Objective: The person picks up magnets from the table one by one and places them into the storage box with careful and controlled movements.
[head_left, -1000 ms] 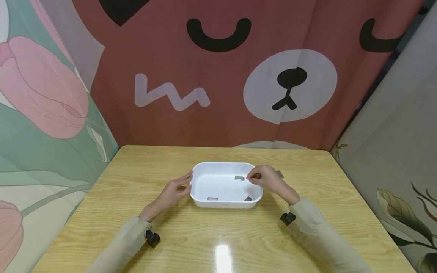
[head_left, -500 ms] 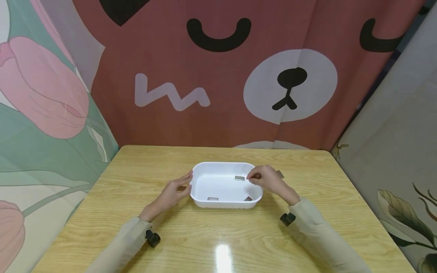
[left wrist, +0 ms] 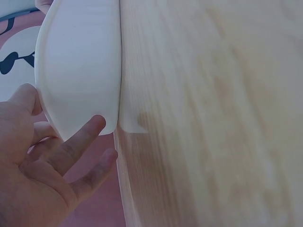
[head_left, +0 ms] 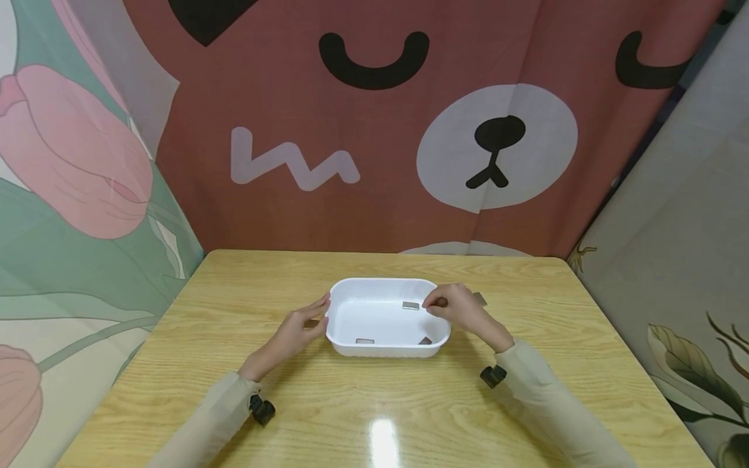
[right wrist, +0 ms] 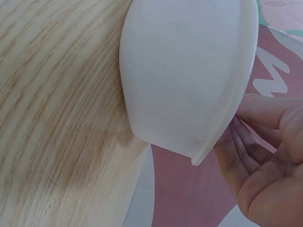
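A white rectangular tray (head_left: 380,318) with rounded corners stands on the table. Three small flat pieces lie inside it: a silvery-grey one (head_left: 411,305) toward the back right, a pale greyish one (head_left: 365,340) at the front left and a brownish one (head_left: 424,340) at the front right. My left hand (head_left: 294,328) touches the tray's left end, with extended fingers (left wrist: 78,142) beside its outer wall. My right hand (head_left: 459,305) reaches over the right rim, its fingertips bent together just inside. The rim hides those fingertips in the right wrist view; no held piece is discernible.
A small grey flat piece (head_left: 480,299) shows behind my right hand, partly covered. The wooden table (head_left: 328,409) extends around the tray. A bear-print curtain (head_left: 374,201) hangs behind its far edge, with floral curtains (head_left: 76,273) at the sides.
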### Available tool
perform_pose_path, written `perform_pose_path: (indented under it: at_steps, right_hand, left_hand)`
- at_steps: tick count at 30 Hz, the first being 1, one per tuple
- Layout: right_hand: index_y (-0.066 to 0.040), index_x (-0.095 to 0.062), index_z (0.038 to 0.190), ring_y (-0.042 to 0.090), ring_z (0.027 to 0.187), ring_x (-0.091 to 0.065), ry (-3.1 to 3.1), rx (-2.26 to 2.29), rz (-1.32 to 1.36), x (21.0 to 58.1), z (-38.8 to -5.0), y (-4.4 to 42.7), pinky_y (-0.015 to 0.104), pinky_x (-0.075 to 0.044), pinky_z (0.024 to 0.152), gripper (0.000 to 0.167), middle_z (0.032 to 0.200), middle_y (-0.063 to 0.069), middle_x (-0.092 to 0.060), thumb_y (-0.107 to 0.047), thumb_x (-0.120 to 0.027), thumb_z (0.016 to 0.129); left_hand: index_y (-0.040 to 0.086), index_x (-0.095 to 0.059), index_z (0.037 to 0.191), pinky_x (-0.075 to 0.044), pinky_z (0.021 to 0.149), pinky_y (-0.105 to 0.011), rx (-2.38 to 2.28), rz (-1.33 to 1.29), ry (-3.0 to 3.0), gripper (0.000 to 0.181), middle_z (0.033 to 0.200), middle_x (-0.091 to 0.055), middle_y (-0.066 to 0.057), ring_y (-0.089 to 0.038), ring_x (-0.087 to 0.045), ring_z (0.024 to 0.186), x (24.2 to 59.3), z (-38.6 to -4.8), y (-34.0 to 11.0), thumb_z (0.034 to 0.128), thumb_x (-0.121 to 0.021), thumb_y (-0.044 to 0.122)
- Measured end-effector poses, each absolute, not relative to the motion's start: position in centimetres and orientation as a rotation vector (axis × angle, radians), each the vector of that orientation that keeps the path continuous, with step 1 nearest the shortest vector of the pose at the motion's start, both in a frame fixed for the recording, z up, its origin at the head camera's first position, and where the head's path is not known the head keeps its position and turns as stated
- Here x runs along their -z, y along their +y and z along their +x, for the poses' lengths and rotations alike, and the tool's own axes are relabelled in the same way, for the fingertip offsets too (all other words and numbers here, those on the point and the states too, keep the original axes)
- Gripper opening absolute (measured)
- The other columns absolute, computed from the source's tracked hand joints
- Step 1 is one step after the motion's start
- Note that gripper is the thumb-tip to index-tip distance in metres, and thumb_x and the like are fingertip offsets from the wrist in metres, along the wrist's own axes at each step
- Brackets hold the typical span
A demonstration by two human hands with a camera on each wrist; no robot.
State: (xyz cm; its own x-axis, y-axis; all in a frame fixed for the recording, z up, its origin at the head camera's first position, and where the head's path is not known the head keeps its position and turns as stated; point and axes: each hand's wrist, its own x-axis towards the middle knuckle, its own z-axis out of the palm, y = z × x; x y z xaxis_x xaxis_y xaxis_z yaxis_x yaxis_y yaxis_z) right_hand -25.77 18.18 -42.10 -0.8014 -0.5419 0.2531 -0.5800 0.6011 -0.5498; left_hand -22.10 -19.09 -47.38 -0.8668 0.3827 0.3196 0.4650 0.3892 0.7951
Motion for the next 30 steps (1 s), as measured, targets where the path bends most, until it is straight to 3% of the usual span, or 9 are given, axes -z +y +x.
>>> perform_pose_path:
  at_steps: [19,30]
  right_hand:
    - [-0.002,-0.077,0.094,0.009,0.07,-0.059,-2.76,-0.987,0.97,41.8,-25.5,18.0,0.024,-0.054,0.062,0.007,0.087,0.007,-0.072,-0.002,-0.073,0.088]
    - [-0.002,-0.077,0.093,0.008,0.068,-0.058,-2.761,-0.99,0.98,41.8,-25.6,18.1,0.024,-0.053,0.06,0.008,0.087,0.008,-0.072,0.001,-0.073,0.088]
  left_hand:
    - [-0.014,-0.048,0.135,-0.059,0.085,-0.029,1.499,-0.769,-2.521,0.042,0.149,-0.039,-0.022,-0.038,-0.05,0.126,47.6,-22.1,-19.0,0.0971,-0.06,-0.001]
    - [-0.021,-0.046,0.131,-0.06,0.084,-0.032,1.473,-0.787,-2.552,0.04,0.145,-0.037,-0.033,-0.045,-0.05,0.124,44.3,-20.2,-18.1,0.095,-0.058,-0.01]
